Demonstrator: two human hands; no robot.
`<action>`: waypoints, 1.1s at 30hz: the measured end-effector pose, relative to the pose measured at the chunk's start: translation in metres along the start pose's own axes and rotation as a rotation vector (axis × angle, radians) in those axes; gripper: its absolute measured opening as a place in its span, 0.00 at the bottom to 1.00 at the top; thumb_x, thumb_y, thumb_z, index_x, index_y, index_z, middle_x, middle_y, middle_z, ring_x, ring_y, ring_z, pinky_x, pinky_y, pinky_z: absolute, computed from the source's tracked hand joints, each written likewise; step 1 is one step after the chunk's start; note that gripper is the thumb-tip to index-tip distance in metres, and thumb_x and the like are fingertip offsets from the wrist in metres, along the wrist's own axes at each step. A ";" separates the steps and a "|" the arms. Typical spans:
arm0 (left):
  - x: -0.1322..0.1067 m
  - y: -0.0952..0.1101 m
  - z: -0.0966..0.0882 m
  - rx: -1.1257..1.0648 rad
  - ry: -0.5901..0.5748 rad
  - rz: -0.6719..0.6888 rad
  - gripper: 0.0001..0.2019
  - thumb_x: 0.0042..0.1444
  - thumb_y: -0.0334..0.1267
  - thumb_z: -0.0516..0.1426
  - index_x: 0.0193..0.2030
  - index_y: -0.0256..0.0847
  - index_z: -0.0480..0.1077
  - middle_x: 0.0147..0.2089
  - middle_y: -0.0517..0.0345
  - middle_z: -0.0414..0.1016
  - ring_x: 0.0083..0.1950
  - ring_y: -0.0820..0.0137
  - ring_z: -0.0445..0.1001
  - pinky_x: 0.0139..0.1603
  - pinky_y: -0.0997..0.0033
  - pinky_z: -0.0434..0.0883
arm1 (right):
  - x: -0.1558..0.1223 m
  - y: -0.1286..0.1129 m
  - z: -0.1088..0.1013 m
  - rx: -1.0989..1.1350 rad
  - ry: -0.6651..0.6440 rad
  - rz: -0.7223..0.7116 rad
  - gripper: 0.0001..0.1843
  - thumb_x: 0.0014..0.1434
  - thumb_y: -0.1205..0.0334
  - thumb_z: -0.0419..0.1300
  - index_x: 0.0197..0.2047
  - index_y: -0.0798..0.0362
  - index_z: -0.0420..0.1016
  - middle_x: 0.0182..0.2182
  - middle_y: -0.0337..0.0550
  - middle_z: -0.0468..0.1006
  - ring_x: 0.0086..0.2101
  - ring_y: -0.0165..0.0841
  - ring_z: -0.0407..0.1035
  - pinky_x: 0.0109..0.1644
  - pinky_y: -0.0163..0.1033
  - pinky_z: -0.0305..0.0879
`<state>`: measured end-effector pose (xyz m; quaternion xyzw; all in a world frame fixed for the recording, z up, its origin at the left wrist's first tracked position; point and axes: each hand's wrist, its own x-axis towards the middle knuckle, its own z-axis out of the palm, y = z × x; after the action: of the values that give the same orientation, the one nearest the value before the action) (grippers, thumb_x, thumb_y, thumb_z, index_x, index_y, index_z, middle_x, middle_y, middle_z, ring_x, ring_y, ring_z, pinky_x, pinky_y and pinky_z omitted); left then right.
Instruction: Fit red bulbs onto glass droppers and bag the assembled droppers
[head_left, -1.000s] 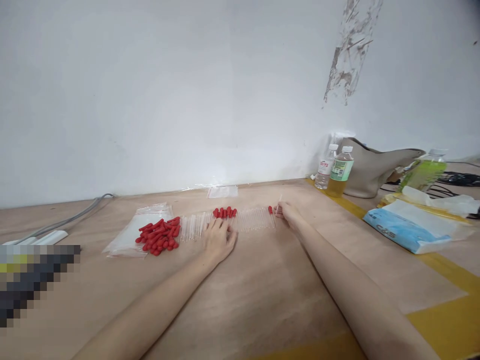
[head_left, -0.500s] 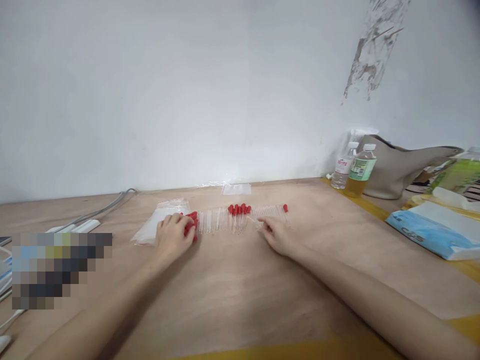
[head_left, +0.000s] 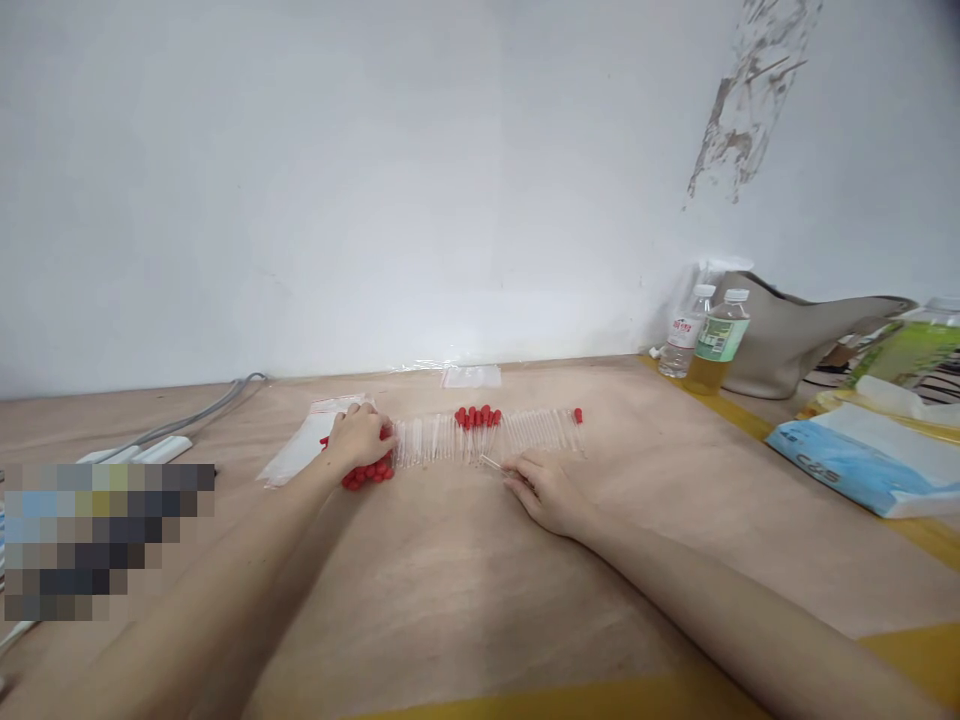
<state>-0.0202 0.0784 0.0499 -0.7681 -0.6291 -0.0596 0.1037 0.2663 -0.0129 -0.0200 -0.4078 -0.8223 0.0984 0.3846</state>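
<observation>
A row of clear glass dropper tubes [head_left: 480,437] lies across the wooden table [head_left: 465,580], a few of them capped with red rubber bulbs [head_left: 477,416]. A pile of loose red bulbs [head_left: 367,472] sits at the row's left end, on a clear plastic bag [head_left: 300,455]. My left hand [head_left: 360,438] rests on that pile, fingers curled over the bulbs. My right hand [head_left: 546,490] lies just in front of the row and pinches one clear tube [head_left: 491,463] at its end.
Two drink bottles [head_left: 705,340] and a beige bag [head_left: 802,335] stand at the back right, with a blue packet [head_left: 855,460] and a green bottle [head_left: 911,350] further right. A grey cable and white strip [head_left: 150,445] lie at the left. A small clear bag [head_left: 471,376] lies by the wall.
My left hand left the capped tubes mid-row and went left onto the red bulb pile. My right hand drew back from the row's right end toward me with one tube.
</observation>
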 end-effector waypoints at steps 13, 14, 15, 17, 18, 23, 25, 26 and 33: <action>0.007 -0.008 0.002 -0.222 0.003 -0.093 0.08 0.51 0.41 0.47 0.30 0.41 0.64 0.32 0.54 0.73 0.36 0.61 0.70 0.38 0.62 0.62 | 0.001 -0.001 0.000 0.007 -0.017 0.007 0.11 0.56 0.65 0.49 0.41 0.52 0.69 0.33 0.46 0.71 0.35 0.34 0.65 0.40 0.39 0.62; 0.007 -0.008 -0.001 -0.245 0.013 -0.101 0.08 0.53 0.40 0.46 0.32 0.41 0.62 0.32 0.55 0.73 0.35 0.63 0.71 0.36 0.65 0.63 | 0.001 -0.001 0.000 0.010 -0.016 0.007 0.11 0.56 0.65 0.49 0.41 0.52 0.69 0.33 0.46 0.71 0.35 0.34 0.65 0.40 0.39 0.62; 0.005 -0.007 -0.003 -0.277 0.038 -0.107 0.08 0.54 0.40 0.44 0.34 0.41 0.61 0.33 0.56 0.73 0.34 0.66 0.71 0.35 0.67 0.64 | 0.001 -0.001 0.000 0.013 -0.014 0.007 0.11 0.56 0.65 0.49 0.41 0.52 0.69 0.33 0.46 0.71 0.35 0.34 0.65 0.40 0.39 0.62; -0.003 -0.001 -0.007 -0.391 0.140 -0.098 0.09 0.57 0.39 0.41 0.39 0.41 0.57 0.36 0.55 0.72 0.34 0.69 0.71 0.34 0.70 0.65 | 0.001 -0.001 0.000 0.019 -0.008 0.007 0.10 0.56 0.65 0.49 0.40 0.52 0.69 0.33 0.46 0.71 0.35 0.33 0.65 0.40 0.39 0.62; -0.009 0.006 -0.007 -0.476 0.209 -0.083 0.09 0.58 0.39 0.40 0.41 0.40 0.56 0.37 0.55 0.71 0.34 0.70 0.71 0.34 0.71 0.66 | 0.001 -0.001 -0.001 0.022 -0.005 0.004 0.10 0.57 0.65 0.49 0.39 0.52 0.69 0.33 0.45 0.70 0.35 0.33 0.65 0.39 0.39 0.62; -0.054 0.057 0.009 -0.766 0.237 0.153 0.11 0.57 0.41 0.46 0.45 0.41 0.54 0.33 0.59 0.68 0.31 0.72 0.70 0.33 0.71 0.67 | 0.002 -0.003 -0.003 0.025 0.026 -0.011 0.10 0.58 0.65 0.46 0.37 0.52 0.68 0.32 0.45 0.68 0.33 0.31 0.64 0.38 0.37 0.62; -0.069 0.074 0.018 -0.796 0.191 0.244 0.14 0.55 0.41 0.49 0.47 0.42 0.56 0.33 0.60 0.68 0.31 0.72 0.70 0.34 0.72 0.67 | 0.003 -0.004 -0.003 0.030 0.035 -0.011 0.11 0.59 0.64 0.45 0.38 0.52 0.68 0.33 0.45 0.68 0.33 0.31 0.64 0.38 0.37 0.61; -0.074 0.080 0.021 -0.797 0.191 0.268 0.14 0.54 0.41 0.50 0.47 0.42 0.58 0.33 0.59 0.68 0.32 0.72 0.69 0.34 0.72 0.67 | 0.003 -0.004 -0.004 0.033 0.035 -0.011 0.11 0.59 0.64 0.45 0.39 0.52 0.68 0.33 0.45 0.68 0.33 0.31 0.64 0.37 0.37 0.61; -0.077 0.087 0.026 -0.741 0.191 0.335 0.09 0.54 0.42 0.51 0.35 0.40 0.69 0.32 0.57 0.69 0.33 0.71 0.67 0.33 0.72 0.65 | 0.005 -0.011 -0.006 0.042 0.026 0.019 0.09 0.58 0.62 0.47 0.37 0.51 0.68 0.31 0.43 0.69 0.31 0.30 0.63 0.36 0.36 0.60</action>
<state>0.0488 -0.0054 -0.0002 -0.8361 -0.4192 -0.3350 -0.1135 0.2623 -0.0173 -0.0076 -0.4087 -0.8111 0.1139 0.4026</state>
